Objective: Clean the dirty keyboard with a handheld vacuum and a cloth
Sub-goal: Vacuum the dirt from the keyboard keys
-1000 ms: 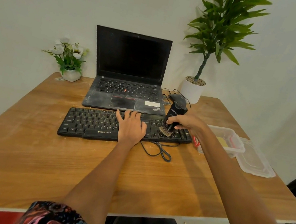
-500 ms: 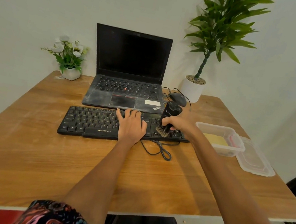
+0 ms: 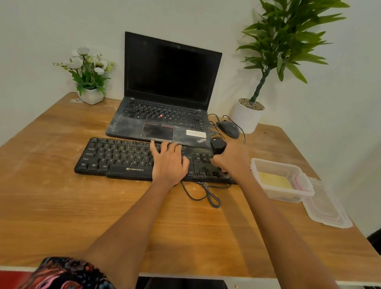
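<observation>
Right hand [image 3: 230, 162], curled round the small black handheld vacuum [image 3: 218, 145], has shifted to the black plastic keyboard [image 3: 132, 160]'s right end (brush hidden); left hand [image 3: 169, 163] stays flat, steadying it mid-tabletop; vacuuming nears completion.

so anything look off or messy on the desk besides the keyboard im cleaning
Yes: the laptop is grimy too, with pale dust smeared across its palm rest. Light specks also dot the table near the flower pot. The plastic container sits open, its lid lying beside it.
</observation>
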